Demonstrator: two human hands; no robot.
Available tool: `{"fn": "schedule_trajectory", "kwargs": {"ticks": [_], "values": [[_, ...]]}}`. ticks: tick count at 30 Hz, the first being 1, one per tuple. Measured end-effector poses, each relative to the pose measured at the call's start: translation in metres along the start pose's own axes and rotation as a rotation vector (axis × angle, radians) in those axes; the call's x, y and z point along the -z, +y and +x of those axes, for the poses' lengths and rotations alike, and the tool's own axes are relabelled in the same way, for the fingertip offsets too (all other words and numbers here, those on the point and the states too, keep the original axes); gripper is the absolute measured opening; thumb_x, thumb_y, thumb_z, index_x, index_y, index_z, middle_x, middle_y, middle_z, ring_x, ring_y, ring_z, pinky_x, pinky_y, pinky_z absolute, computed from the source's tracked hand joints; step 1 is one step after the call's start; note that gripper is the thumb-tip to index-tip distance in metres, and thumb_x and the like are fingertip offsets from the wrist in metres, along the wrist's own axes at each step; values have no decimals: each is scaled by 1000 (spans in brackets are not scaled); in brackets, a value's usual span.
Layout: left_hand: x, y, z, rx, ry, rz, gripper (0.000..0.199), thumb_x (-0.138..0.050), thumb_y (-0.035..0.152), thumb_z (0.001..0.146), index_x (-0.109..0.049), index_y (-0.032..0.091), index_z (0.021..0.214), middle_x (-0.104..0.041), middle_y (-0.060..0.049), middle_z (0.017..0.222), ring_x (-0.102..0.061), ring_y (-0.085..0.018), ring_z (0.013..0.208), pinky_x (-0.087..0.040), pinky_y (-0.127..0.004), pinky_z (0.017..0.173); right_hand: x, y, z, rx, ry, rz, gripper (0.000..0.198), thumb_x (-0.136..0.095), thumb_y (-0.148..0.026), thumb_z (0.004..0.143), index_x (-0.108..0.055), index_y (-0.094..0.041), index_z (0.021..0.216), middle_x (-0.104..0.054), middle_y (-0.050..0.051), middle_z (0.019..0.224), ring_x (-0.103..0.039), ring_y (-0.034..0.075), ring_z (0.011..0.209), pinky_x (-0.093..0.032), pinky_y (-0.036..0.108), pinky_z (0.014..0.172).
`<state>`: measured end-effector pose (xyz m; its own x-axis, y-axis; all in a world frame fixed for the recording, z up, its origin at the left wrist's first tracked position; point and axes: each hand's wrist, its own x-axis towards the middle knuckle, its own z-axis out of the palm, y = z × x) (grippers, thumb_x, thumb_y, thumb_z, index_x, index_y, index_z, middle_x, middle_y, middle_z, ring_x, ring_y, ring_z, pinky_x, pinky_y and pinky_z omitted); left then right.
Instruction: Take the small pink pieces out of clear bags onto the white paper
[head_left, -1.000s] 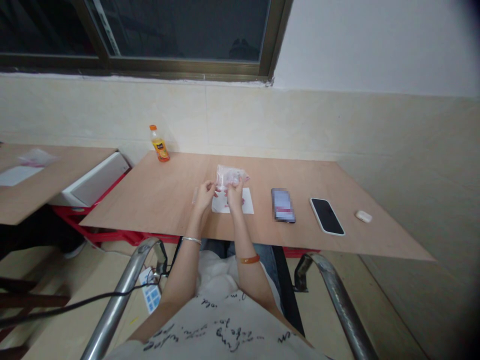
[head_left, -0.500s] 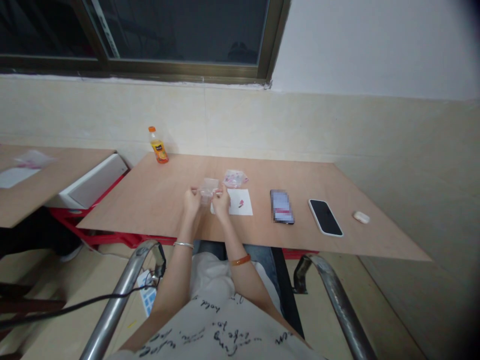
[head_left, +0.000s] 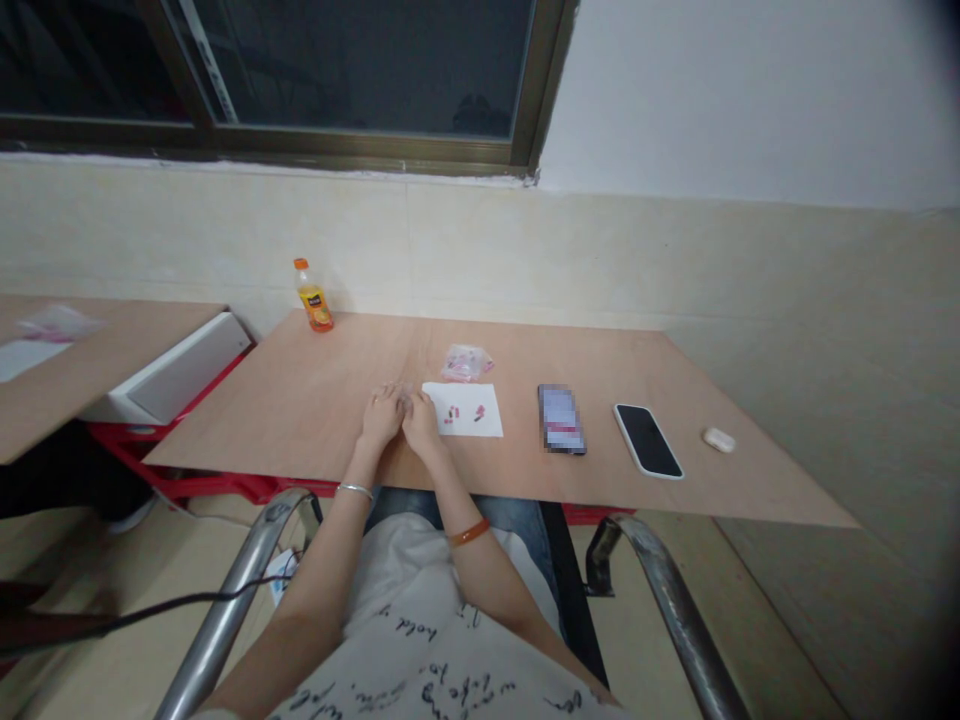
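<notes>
My left hand (head_left: 383,413) and my right hand (head_left: 421,424) are close together over the table, fingers curled in. Between them shows a bit of clear plastic bag (head_left: 406,395), bunched up and mostly hidden by the fingers. Just right of my right hand lies a white sheet of paper (head_left: 465,425), with small pink-red pieces (head_left: 452,413) on its left half and a pink flower-like piece (head_left: 480,411) with a dark end on its right. Behind the paper rests another clear bag (head_left: 465,362) holding pink bits.
To the right on the wooden table (head_left: 525,350) lie a phone with a lit, blurred screen (head_left: 562,420), a white-edged dark phone (head_left: 649,442) and a small white case (head_left: 719,440). An orange drink bottle (head_left: 315,305) stands at the back left. Metal armrests (head_left: 225,610) flank me.
My hands have come together, and the plastic bag that was spread between them is now bunched up. My right hand has moved left off the paper, uncovering the small pink-red pieces.
</notes>
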<state>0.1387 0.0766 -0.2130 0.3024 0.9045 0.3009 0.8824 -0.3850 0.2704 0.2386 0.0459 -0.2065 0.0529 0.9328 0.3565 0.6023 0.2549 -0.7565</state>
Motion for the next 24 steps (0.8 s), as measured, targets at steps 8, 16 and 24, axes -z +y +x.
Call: {"fn": "schedule_trajectory", "kwargs": {"ticks": [8, 16, 24], "values": [[-35, -19, 6, 23, -97, 176, 58, -26, 11, 86, -27, 17, 144, -29, -12, 148, -20, -19, 139, -11, -46, 114, -13, -11, -9, 139, -202, -101, 51, -31, -24, 92, -33, -5, 140, -27, 16, 147, -17, 21, 139, -16, 40, 113], [-31, -20, 6, 47, -142, 127, 64, -26, 12, 84, -16, 19, 147, -22, -10, 151, -15, -21, 140, -9, -49, 114, -12, -15, -7, 75, -344, -144, 55, -24, -29, 94, -24, -1, 142, -19, 18, 150, -12, 21, 141, -11, 41, 114], [-17, -16, 12, 165, -277, 13, 61, -33, 22, 85, -23, 15, 145, -18, -9, 152, -5, -21, 142, -4, -41, 115, 11, -17, 27, 144, -344, -162, 42, -45, -37, 92, -50, -12, 125, -50, 14, 131, -45, 25, 121, -33, 46, 103]]}}
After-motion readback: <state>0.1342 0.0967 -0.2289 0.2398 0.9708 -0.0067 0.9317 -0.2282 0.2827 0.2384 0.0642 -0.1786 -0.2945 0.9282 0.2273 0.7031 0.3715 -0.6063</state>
